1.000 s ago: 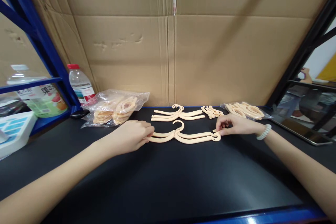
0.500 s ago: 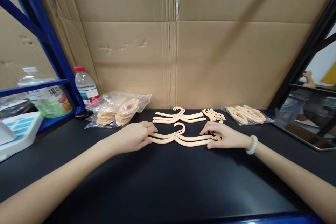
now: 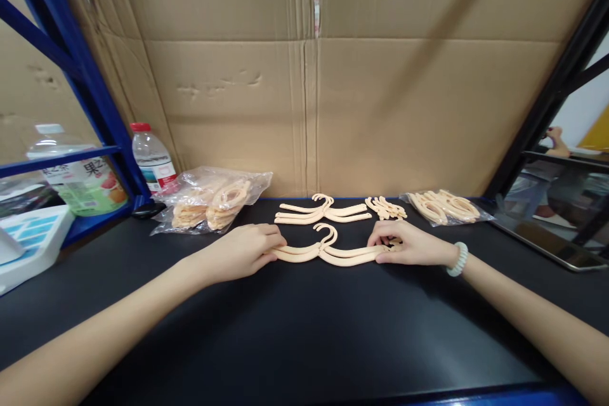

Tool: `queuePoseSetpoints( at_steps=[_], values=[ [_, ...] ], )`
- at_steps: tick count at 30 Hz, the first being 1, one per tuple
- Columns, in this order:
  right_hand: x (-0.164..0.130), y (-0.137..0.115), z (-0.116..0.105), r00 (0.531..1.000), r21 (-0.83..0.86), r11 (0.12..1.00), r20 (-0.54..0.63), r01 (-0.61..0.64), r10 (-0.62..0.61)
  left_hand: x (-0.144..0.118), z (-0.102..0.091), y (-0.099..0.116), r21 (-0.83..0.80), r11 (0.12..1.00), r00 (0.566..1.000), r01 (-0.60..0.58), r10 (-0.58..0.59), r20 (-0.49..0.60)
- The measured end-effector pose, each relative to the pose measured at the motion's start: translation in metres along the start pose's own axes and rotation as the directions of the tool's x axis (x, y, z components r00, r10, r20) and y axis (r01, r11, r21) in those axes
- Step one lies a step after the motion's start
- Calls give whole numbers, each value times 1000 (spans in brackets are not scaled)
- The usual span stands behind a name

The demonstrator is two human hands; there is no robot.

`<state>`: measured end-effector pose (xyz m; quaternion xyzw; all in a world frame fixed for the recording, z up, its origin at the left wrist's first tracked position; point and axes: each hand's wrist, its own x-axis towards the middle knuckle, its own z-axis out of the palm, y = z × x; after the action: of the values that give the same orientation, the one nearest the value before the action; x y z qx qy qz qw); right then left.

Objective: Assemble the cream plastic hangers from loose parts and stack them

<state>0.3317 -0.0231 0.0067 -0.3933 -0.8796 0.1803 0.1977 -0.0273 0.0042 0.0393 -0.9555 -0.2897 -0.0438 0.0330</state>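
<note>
At the far left edge of the desk (image 3: 304,330) a white tray with blue compartments (image 3: 28,238) sits under a blue shelf rail, with a green-labelled drink bottle (image 3: 83,181) behind it; next along, a clear water bottle with a red cap (image 3: 152,158) stands against the cardboard backing (image 3: 314,82), out of the way of the working area; a clear bag of peach plastic parts (image 3: 212,198) lies just beside it near the back edge, probably kept there as stock within reach.

The left hand (image 3: 242,250) lies palm down on the black surface, its fingertips pinching the left arm tip of the peach hanger (image 3: 328,250); the grip looks closed lightly on that end, pressing it flat so it does not slide. The hanger lies in the middle of the desk, hook pointing toward the back edge, its arms spread left and right between the two hands; a second hanger (image 3: 323,210) lies just behind it, apart from both hands.

The right hand (image 3: 404,246), a pale bead bracelet (image 3: 457,259) on its wrist, curls over the hanger's right arm tip, fingers closed on it, seemingly steadying the opposite end. Behind it lies a small heap of loose peach clips (image 3: 386,208), and toward the back right corner another bag of rings (image 3: 445,206), near enough to draw from.
</note>
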Motion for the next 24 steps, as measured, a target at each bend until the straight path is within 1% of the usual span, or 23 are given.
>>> queuePoseSetpoints(
  at_steps=[6, 12, 21, 24],
  values=[
    [0, 1, -2, 999, -14, 999, -20, -37, 37, 1, 1, -1, -32, 999, 1000, -5, 5, -5],
    [-1, 2, 0, 999, -24, 999, -33, -29, 28, 0, 2, -4, -100, 995, 1000, -5, 4, -14],
    [0, 2, 1, 999, -51, 999, -49, -15, 12, 3, 0, -8, -194, 981, 1000, -3, 7, 22],
    [0, 1, 1, 998, -53, 998, -53, -21, 18, 3, -1, -9, -213, 977, 1000, -14, 16, 9]
  ],
)
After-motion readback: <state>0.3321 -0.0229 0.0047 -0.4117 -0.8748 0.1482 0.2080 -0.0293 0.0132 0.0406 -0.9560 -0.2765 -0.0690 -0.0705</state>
